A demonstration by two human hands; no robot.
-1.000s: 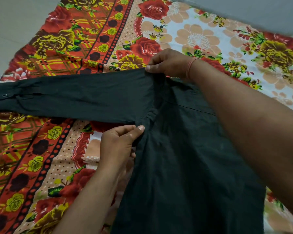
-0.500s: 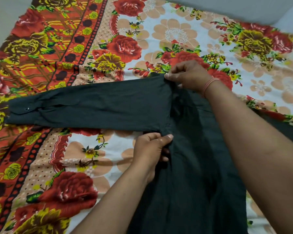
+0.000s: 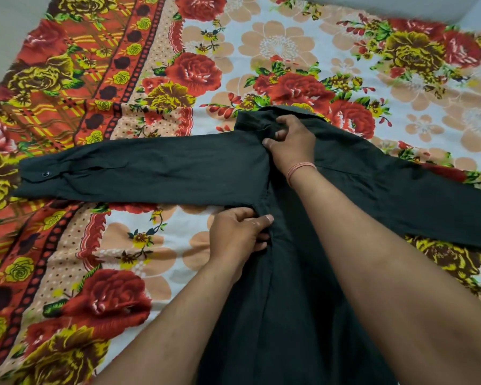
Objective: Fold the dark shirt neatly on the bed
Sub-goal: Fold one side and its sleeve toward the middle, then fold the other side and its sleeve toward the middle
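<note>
The dark shirt [image 3: 311,268] lies flat on the floral bedsheet [image 3: 178,79], its body running toward me. One sleeve [image 3: 150,173] stretches straight out to the left, its buttoned cuff at the far left. The other sleeve [image 3: 428,195] runs out to the right. My left hand [image 3: 239,234] pinches the cloth at the underarm of the left sleeve. My right hand [image 3: 289,143], with a pink thread on the wrist, grips bunched fabric at the shoulder beside the collar.
The sheet's red and orange border [image 3: 53,93] covers the left side. Pale floor or wall [image 3: 0,37] shows past the bed's far left edge. A grey surface [image 3: 400,6] lies beyond the far edge.
My view has shifted, bringing the collar and right sleeve into sight. My right hand moved from the sleeve's top edge to the shoulder by the collar. My left hand stays at the underarm.
</note>
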